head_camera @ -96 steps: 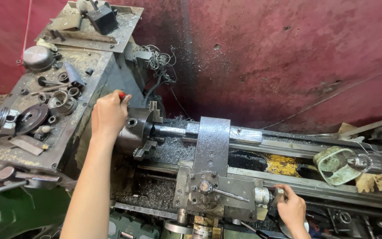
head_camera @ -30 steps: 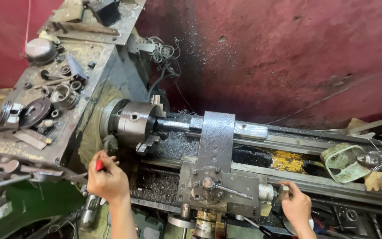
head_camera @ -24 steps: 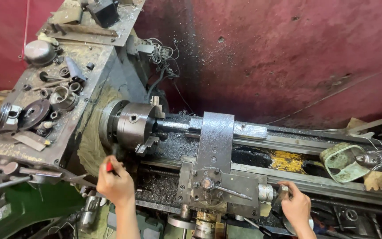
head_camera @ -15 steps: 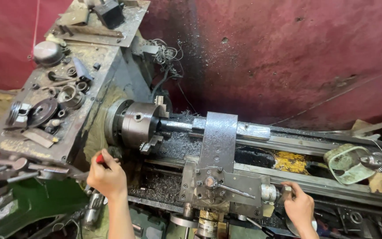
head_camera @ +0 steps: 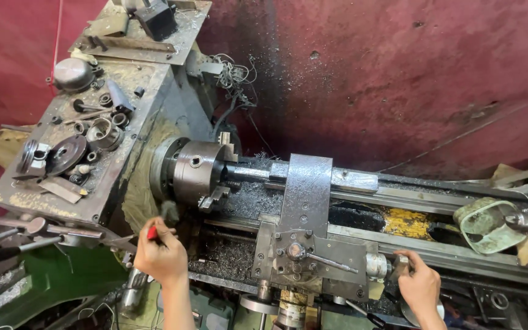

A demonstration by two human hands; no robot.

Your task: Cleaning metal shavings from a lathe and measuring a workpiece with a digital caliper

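1. My left hand (head_camera: 161, 255) is closed in a fist around a small brush with a red handle (head_camera: 152, 232); its dark bristles (head_camera: 170, 211) stick up just above my knuckles, blurred.
2. The bristles sit just below and a little left of the three-jaw chuck (head_camera: 197, 172), close to its lower edge; I cannot tell whether they touch it.
3. A round metal bar (head_camera: 249, 173) runs out of the chuck to the right, up and to the right of my left hand, and passes behind the grey carriage plate (head_camera: 305, 192).
4. Metal chips (head_camera: 224, 260) lie in the bed just right of my left hand, between it and the carriage apron (head_camera: 313, 263).
5. My right hand (head_camera: 420, 287) is at the lower right, well apart from the left, fingers curled onto a handwheel (head_camera: 398, 269) beside a silver collar (head_camera: 375, 266) on the apron's right end. The grip is partly hidden, so I cannot tell how tightly it closes.
6. Up and left of my left hand, the headstock top (head_camera: 129, 98) carries loose rings, discs and other small parts.
7. Left of that hand, a few long steel tools (head_camera: 38, 229) rest beside the headstock.
8. Up and right of my right hand lies a pale green guard (head_camera: 484, 223) on the bed, with a yellow patch (head_camera: 404, 223) to its left.
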